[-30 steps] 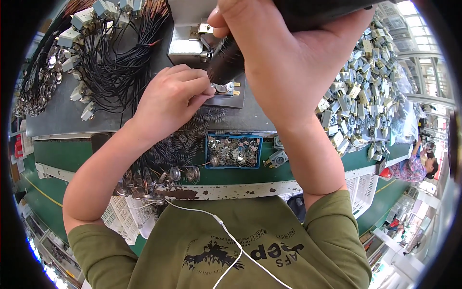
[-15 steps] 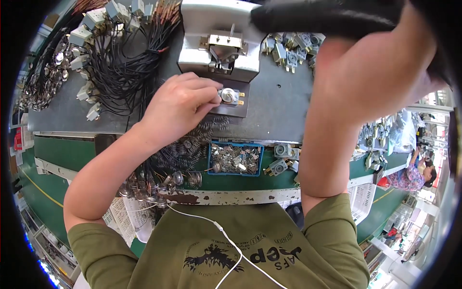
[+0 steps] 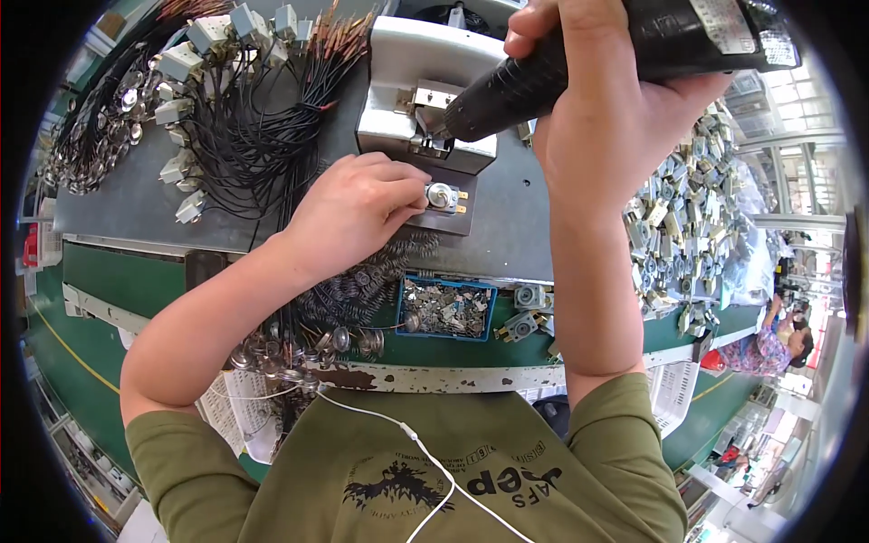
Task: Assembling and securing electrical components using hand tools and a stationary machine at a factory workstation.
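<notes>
A: What is held by the left hand (image 3: pixel 358 213)?

B: A small round metal part (image 3: pixel 442 195) with 2 brass tabs is pinched at its left edge by the curled fingertips (image 3: pixel 409 201). The part is seated on a dark plate (image 3: pixel 451 217) at the foot of a grey metal fixture (image 3: pixel 412 100), on the grey bench top (image 3: pixel 516 226).

A: And the right hand (image 3: pixel 606 118)?

B: It is wrapped tightly around a black power screwdriver (image 3: pixel 579 63), with all fingers closed on the body. The tool is tilted, and its dark nose is pointed down-left at the fixture's upper bracket, above the round part. Whether the tip is touching the bracket cannot be told.

A: What is lying nearby?

B: A blue tray (image 3: pixel 445 308) of small metal pieces is set just below the plate, near the bench edge. A bundle of black wires with white connectors (image 3: pixel 226 109) is spread to the left. A heap of grey components (image 3: pixel 679 226) is piled at the right. Round discs on leads (image 3: pixel 299 344) are gathered under the left forearm.
</notes>
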`<state>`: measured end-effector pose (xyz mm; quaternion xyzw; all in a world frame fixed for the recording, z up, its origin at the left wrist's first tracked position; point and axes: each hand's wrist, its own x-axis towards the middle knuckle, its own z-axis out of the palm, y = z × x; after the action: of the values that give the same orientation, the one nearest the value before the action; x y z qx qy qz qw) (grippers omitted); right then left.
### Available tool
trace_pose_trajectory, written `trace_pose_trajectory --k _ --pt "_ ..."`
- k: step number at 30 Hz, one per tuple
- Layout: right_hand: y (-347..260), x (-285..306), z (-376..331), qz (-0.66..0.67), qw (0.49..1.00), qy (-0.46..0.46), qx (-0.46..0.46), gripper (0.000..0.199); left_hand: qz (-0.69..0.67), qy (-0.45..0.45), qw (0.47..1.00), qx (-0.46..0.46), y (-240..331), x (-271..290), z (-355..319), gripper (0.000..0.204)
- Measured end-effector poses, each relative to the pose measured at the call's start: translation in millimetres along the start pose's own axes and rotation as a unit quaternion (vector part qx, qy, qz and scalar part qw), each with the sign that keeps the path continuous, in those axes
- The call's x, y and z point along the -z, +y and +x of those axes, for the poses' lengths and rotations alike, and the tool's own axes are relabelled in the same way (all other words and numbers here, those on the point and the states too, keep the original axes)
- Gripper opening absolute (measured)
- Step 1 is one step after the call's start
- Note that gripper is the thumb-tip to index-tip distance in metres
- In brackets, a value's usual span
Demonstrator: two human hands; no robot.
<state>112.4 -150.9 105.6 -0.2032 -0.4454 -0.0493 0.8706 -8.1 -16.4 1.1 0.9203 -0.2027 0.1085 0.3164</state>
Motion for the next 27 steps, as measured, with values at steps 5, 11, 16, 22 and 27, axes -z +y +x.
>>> trace_pose_trajectory --k 5,11,16,22,27 --pt "-9.2 -26.9 -5.4 -0.210 0.976 0.055 -0.022 0.023 0.019 0.029 0.999 -0.021 -2.6 -2.7 -3.4 0.011" --pt "-6.8 -27.3 -9.0 -0.397 0.901 0.146 -0.099 0.025 0.017 0.027 0.999 -0.021 -2.4 -4.4 -3.6 0.010" --pt "-13.2 -34.9 -11.6 -0.407 0.899 0.119 -0.110 0.027 0.019 0.028 0.999 -0.021 -4.5 -4.4 -4.1 0.009" --pt "-11.6 -40.7 -10.3 -0.419 0.890 0.124 -0.133 0.033 0.019 0.021 0.999 -0.020 -3.0 -3.9 -3.9 0.009" --pt "-0.4 -42.3 -15.7 -0.349 0.930 0.091 -0.064 0.037 0.012 0.029 0.999 -0.026 -3.8 -3.9 -3.2 0.009"
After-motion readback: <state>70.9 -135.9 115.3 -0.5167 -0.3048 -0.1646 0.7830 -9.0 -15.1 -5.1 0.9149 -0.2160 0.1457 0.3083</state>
